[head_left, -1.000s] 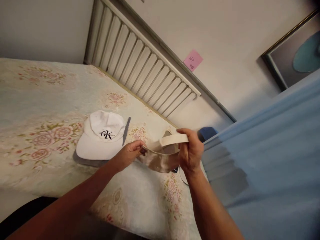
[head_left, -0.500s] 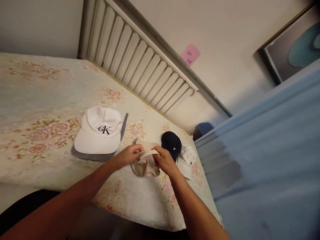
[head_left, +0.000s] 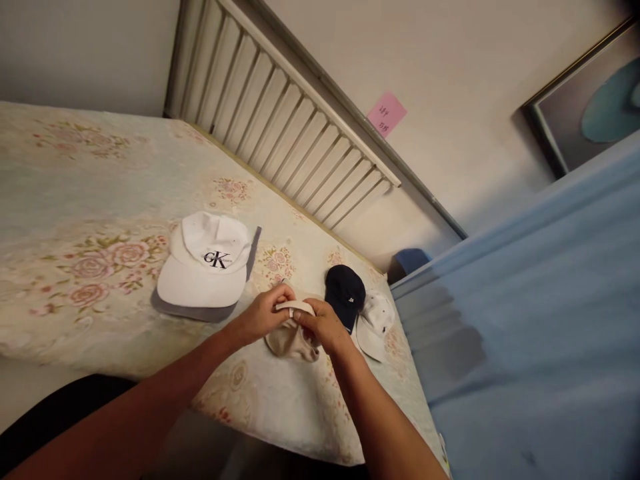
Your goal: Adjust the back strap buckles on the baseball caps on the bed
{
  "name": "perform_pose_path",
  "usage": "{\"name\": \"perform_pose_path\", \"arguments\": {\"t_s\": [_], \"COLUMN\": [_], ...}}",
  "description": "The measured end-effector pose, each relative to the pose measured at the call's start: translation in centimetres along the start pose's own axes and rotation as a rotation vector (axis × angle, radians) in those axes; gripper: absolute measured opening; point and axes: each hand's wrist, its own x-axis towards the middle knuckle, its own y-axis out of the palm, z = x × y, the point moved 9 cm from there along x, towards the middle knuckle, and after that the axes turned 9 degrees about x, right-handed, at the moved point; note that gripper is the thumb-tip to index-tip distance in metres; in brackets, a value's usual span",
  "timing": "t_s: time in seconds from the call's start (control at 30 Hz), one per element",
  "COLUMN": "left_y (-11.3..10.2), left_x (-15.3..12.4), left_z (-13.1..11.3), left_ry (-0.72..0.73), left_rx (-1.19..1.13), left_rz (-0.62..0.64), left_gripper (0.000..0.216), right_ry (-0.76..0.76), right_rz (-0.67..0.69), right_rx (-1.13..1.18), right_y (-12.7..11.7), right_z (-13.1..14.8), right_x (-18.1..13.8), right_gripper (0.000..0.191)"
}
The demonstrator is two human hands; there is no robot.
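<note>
A beige baseball cap (head_left: 289, 341) is between my two hands, low over the floral tablecloth, with its inside partly showing. My left hand (head_left: 269, 310) is closed on the left end of the cap's strap, thumb and fingers pinched together. From the other side, my right hand (head_left: 324, 325) grips the strap and the cap's edge. My fingers cover part of the strap, and the brim is mostly hidden behind them. To the left sits a white cap (head_left: 205, 280) with dark letters, a grey cap brim (head_left: 193, 311) showing beneath it.
Right of my hands lie a navy cap (head_left: 344, 293) and another white cap (head_left: 376, 317). A radiator (head_left: 285, 120) runs along the table's (head_left: 125, 193) far edge. Blue cloth (head_left: 540, 320) hangs at the right, with a blue object (head_left: 410, 260) near its far end.
Both hands have come closer together on the strap, which now curves in a tighter arc. The beige cap's brim is more covered. The view has shifted slightly.
</note>
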Motion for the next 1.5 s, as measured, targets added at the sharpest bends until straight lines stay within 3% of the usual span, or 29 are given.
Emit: {"name": "perform_pose_path", "arguments": {"t_s": [0.2,0.33,0.5,0.73,0.83,1.13,1.3,1.5], "left_y": [0.1,1.3,1.4,1.1,1.6,1.6,1.3,0.9], "left_x": [-0.7,-0.9,-0.9,-0.4,-0.5,-0.7,-0.7,-1.1], "left_z": [-0.3,0.0,1.1,2.4,2.5,1.1,1.2,0.4], "left_ry": [0.043,0.069,0.008,-0.117,-0.145,-0.028,-0.004,0.095], "left_rx": [0.109,0.099,0.022,-0.186,-0.241,-0.048,0.134,0.196], "left_rz": [-0.059,-0.027,-0.002,0.065,0.111,0.150,0.071,-0.004], "left_gripper": [0.012,0.009,0.006,0.025,0.027,0.024,0.021,0.019], "right_ry": [-0.028,-0.036,-0.153,-0.523,-0.593,-0.316,-0.191,-0.170], "right_rz": [0.061,0.055,-0.029,-0.092,-0.097,-0.137,-0.104,0.060], "right_rx": [0.257,0.266,0.031,-0.380,-0.483,-0.101,0.015,0.126], "right_y": [0.5,0.5,-0.2,0.9,1.5,-0.8,-0.6,0.4], "right_z": [-0.9,-1.0,0.5,3.4,3.6,2.4,1.4,2.0], "right_x": [0.7,0.7,-0.4,-2.8,-3.2,-1.6,-1.0,-0.4], "right_gripper": [0.026,0.023,0.014,0.033,0.038,0.011,0.018,0.029]}}
